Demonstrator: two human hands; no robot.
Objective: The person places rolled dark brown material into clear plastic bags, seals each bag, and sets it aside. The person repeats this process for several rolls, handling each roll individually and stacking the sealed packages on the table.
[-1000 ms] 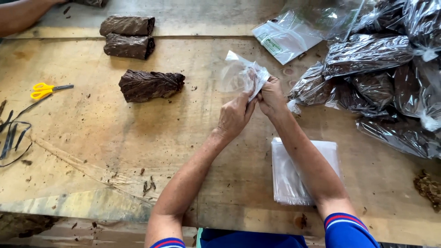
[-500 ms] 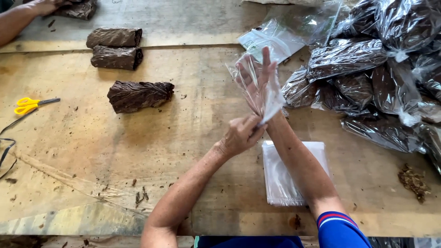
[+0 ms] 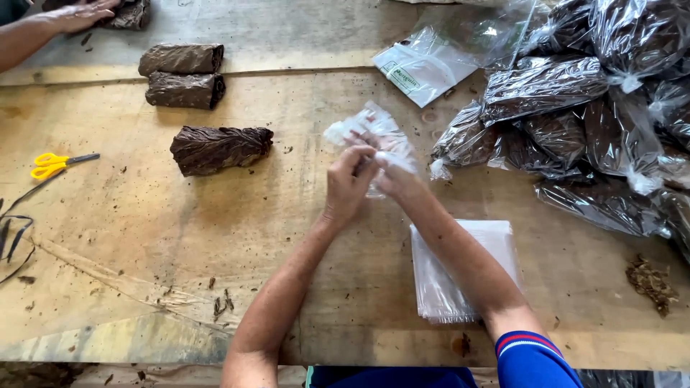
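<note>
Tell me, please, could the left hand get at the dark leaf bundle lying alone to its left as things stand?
Probably yes: the bare wooden table between the left hand and the dark leaf bundle has nothing in the way. But that hand and the right hand both grip a clear plastic bag, which it would have to release first.

There is one view only, from a camera worn on the person's head, so no second view shares any of the scene. It looks steeply down and forward over the wooden table (image 3: 287,237), from the person's own edge toward the far side. It sits close: both forearms rise from the bottom edge and the fingers (image 3: 357,159) meet just above the middle of the picture. Beyond the fingers the view reaches the far part of the table, where another person's hand (image 3: 79,14) enters at the top left corner. To the right of the fingers the picture runs out over a heap of filled clear bags (image 3: 596,122); to their left it ends just past yellow scissors (image 3: 52,164).
</note>
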